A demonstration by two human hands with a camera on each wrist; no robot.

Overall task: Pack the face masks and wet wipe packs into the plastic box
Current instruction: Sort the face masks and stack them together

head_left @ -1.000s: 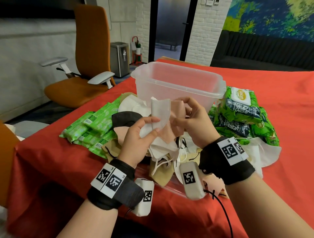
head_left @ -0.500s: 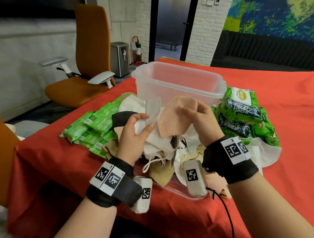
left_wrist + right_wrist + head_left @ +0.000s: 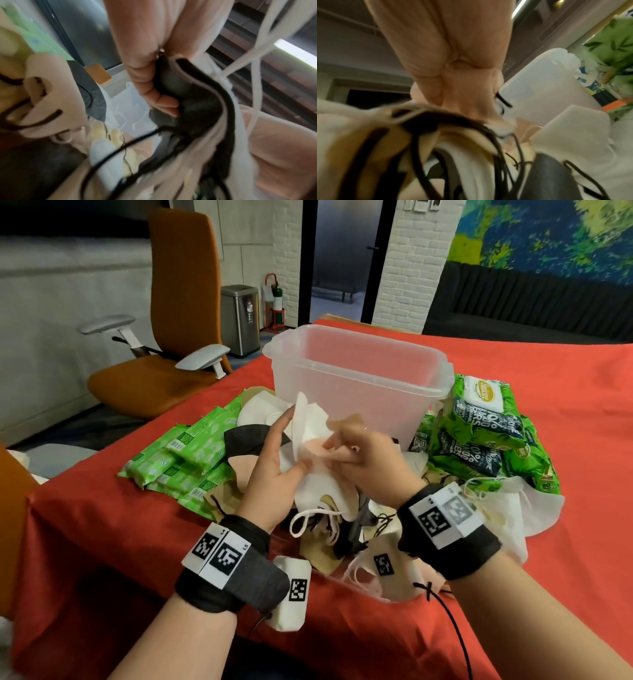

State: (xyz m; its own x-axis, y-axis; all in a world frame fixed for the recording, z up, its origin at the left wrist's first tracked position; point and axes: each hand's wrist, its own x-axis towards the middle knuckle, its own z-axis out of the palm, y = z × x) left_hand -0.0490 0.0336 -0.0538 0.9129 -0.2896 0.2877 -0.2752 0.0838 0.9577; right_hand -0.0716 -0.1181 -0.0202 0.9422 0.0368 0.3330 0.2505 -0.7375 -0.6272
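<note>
The clear plastic box (image 3: 359, 378) stands open and empty at the table's middle. Just in front of it my left hand (image 3: 281, 453) grips a bunch of white face masks (image 3: 311, 419). In the left wrist view its fingers (image 3: 154, 94) curl round a dark grey mask (image 3: 188, 108) in that bunch. My right hand (image 3: 356, 457) pinches a pink face mask (image 3: 313, 450) against the bunch. Below the hands lies a loose pile of masks (image 3: 342, 529). Slim green wet wipe packs (image 3: 185, 460) lie to the left, and big green ones (image 3: 486, 440) are heaped to the right.
The mask pile rests on a clear plastic lid (image 3: 329, 575) near the front edge of the red table (image 3: 565, 405). An orange office chair (image 3: 164, 337) stands off the left side. A white mask (image 3: 513, 508) lies at the right.
My right hand has brought the pink mask down from its raised spot and laid it against the white masks in my left hand. Both hands have closed together.
</note>
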